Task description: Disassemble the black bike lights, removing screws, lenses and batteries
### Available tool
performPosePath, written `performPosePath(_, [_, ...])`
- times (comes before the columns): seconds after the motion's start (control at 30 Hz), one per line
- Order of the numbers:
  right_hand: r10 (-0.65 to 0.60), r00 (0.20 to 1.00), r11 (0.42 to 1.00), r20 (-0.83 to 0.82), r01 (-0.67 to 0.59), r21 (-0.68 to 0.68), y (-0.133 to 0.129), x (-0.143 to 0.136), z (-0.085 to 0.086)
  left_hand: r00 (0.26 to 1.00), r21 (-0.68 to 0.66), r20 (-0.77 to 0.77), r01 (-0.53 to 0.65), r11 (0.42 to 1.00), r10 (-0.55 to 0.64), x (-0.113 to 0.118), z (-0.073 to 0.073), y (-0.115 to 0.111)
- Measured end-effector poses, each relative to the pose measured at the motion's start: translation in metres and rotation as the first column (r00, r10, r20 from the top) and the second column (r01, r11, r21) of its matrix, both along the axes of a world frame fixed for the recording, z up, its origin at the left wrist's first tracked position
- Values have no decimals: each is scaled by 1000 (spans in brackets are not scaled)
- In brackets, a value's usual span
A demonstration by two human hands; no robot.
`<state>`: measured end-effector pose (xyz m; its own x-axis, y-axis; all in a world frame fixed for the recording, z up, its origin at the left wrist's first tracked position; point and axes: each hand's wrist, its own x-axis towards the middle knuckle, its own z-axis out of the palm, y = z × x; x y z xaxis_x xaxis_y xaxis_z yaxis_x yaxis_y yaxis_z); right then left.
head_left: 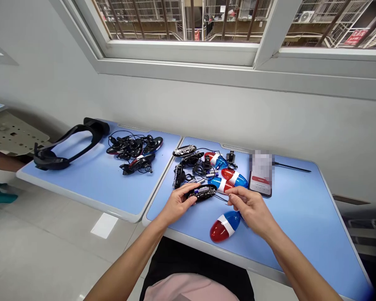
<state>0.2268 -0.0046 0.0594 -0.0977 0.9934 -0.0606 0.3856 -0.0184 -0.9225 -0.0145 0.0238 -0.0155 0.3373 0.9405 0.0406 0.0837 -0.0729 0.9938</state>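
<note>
My left hand (181,203) grips the near end of a black oval battery housing (203,192), with batteries showing in its open face. My right hand (250,208) is closed in a pinch just right of the housing; a thin dark wire runs near its fingertips, and what they hold is too small to make out. Below it lies a red, white and blue egg-shaped cover (224,226). Similar covers, among them one at the back (215,159) and one to the right (235,177), lie beyond my hands. Loose batteries (212,173) rest between them.
More opened black housings (184,151) with wires lie at the far left of this table. A phone (260,173) with a cable stands right of the covers. On the adjoining table are several wired black units (134,150) and a black headset (70,146). Another person's arm (8,163) shows far left.
</note>
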Motion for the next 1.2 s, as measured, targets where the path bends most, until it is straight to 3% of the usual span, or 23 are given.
performPosePath(0.1, [-102,965,980,-243,56,-188,5,8,-11,1000,-35,15,6,999,-5,0,0,1])
performPosePath(0.2, [-160,937,961,-310,77,-264,6,9,-15,1000,-53,25,3,999,-1,2,0,2])
performPosePath(0.4, [-234,929,967,-286,192,-166,3,12,-12,999,-123,13,-28,992,30,6,3,5])
performPosePath(0.63, [-345,874,938,-342,334,-92,-3,27,-8,995,-289,-15,-96,952,96,12,20,19])
performPosePath(0.8, [-367,863,925,-349,377,-41,-14,48,-8,997,-227,-36,-78,971,71,15,23,21])
performPosePath(0.9, [-373,872,909,-318,412,65,-30,66,-18,997,-151,-51,-58,987,50,13,18,13])
performPosePath(1.0, [-394,905,867,-160,424,262,-49,81,-37,993,-16,-103,-67,998,65,9,14,5])
performPosePath(1.1, [-344,936,827,80,261,497,-62,87,-55,980,152,-161,-95,984,119,7,11,-2])
performPosePath(1.2, [-316,923,777,221,118,619,-69,87,-64,963,250,-210,-115,961,170,8,9,-8])
